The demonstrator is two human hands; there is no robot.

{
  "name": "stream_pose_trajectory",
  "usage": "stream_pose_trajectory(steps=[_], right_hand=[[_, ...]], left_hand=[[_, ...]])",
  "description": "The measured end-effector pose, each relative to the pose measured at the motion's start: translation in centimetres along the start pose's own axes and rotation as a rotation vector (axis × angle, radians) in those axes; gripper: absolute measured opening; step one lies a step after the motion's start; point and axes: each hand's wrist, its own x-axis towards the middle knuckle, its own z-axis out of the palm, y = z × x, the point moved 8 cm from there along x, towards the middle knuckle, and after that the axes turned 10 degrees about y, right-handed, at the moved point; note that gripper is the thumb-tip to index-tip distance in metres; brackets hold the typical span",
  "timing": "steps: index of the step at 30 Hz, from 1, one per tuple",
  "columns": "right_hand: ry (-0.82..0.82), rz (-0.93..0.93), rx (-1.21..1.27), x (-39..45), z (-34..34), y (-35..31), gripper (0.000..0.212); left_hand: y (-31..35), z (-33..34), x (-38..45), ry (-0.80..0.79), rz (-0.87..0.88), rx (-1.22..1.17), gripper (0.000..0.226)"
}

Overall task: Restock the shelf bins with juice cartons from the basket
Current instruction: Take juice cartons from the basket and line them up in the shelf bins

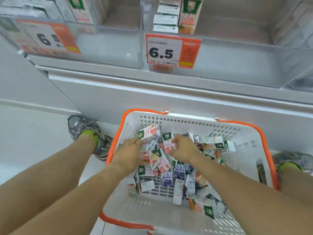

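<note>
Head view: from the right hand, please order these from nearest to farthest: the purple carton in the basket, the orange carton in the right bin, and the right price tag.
From the right hand:
1. Purple carton, in the basket just below the hand.
2. Price tag, on the bin front above.
3. Orange carton, upright in the bin, highest up.

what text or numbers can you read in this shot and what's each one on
"6.5": the price tag on the front of the right shelf bin; its small print and barcode are too blurred.
"6 5": the price tag on the left shelf bin, blurred.
"08": the orange carton standing in the right bin.
"6": a blue carton in the basket.
Other carton logos and print are too small or blurred to read.
</note>
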Motion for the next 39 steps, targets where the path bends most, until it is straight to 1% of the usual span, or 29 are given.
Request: stream_pose_trajectory(steps=[2, 4, 6, 8, 10, 12, 13, 14, 16, 18, 20, 22, 24, 26, 27, 29, 31, 33, 35, 37, 39], right_hand=[[-0.01, 0.043, -0.031, 0.9, 1.2, 0.6, 0.048], [0.018, 0.079, -0.032, 1.4, 1.9, 1.0, 0.044], [0.056, 0.136, 0.004, 1.8, 2.0, 1.4, 0.04], [0.065, 0.204, 0.04, 2.2, 1.8, 1.9, 0.04], [0.027, 0.258, 0.046, 2.2, 1.6, 2.0, 0.037], [-0.025, 0.297, 0.031, 1.4, 1.3, 1.8, 0.034], [-0.05, 0.305, 0.032, 1.1, 1.3, 1.6, 0.033], [-0.076, 0.305, 0.039, 0.8, 1.3, 1.4, 0.031], [-0.123, 0.295, 0.048, -0.3, 0.8, 1.0, 0.028], [-0.158, 0.259, -0.003, -1.6, -0.2, 0.7, 0.018], [-0.146, 0.236, -0.063, -2.8, -2.1, 0.6, 0.015], [-0.114, 0.248, -0.042, -4.0, -4.4, 0.8, 0.017], [-0.111, 0.223, -0.01, -5.1, -7.0, 0.2, 0.018], [-0.087, 0.18, 0.07, -5.7, -10.0, -0.8, 0.029], [-0.065, 0.182, 0.176, -6.0, -11.6, -1.4, 0.03], [-0.024, 0.205, 0.439, -6.7, -14.8, -2.3, 0.026], [-0.041, 0.189, 0.626, -7.8, -17.3, -3.6, 0.021], [-0.058, 0.127, 0.72, -8.8, -19.2, -4.7, 0.022], [-0.048, 0.081, 0.762, -9.9, -20.6, -5.3, 0.026], [-0.043, 0.059, 0.787, -10.7, -21.4, -5.6, 0.027], [-0.049, 0.052, 0.804, -11.4, -21.6, -6.0, 0.026]], left_hand=[[-0.2, 0.3, 0.9, 0.053, -0.005, 0.003, 0.054], [-0.4, 0.5, 1.7, 0.067, -0.006, 0.005, 0.055], [-0.3, 0.6, 2.0, 0.047, 0.001, 0.009, 0.061], [-0.3, 0.5, 2.0, 0.039, -0.007, -0.029, 0.061], [-0.3, 0.1, 1.6, 0.033, -0.028, -0.142, 0.051], [-0.3, -0.2, 1.2, 0.031, -0.078, -0.281, 0.028], [-0.4, -0.2, 1.1, 0.016, -0.122, -0.34, 0.029], [-0.3, -0.2, 0.9, -0.017, -0.174, -0.403, 0.034], [0.4, -0.4, 0.3, -0.108, -0.273, -0.593, 0.04], [1.7, -0.9, -0.5, -0.198, -0.364, -0.777, 0.042], [3.2, -2.5, -1.1, -0.202, -0.383, -0.871, 0.044], [5.0, -4.7, -1.5, -0.201, -0.351, -0.964, 0.043], [6.6, -7.5, -1.8, -0.238, -0.319, -1.02, 0.043], [8.0, -10.4, -2.2, -0.32, -0.301, -1.021, 0.048], [8.5, -11.9, -2.5, -0.36, -0.281, -0.997, 0.05], [9.5, -14.9, -3.0, -0.404, -0.204, -0.926, 0.048], [10.0, -17.4, -2.9, -0.363, -0.138, -0.855, 0.044], [10.1, -18.9, -2.9, -0.285, -0.102, -0.799, 0.039], [10.6, -19.2, -3.2, -0.254, -0.072, -0.758, 0.036], [11.2, -19.2, -3.2, -0.201, -0.033, -0.676, 0.04], [12.0, -19.5, -2.4, -0.109, -0.038, -0.685, 0.046]])
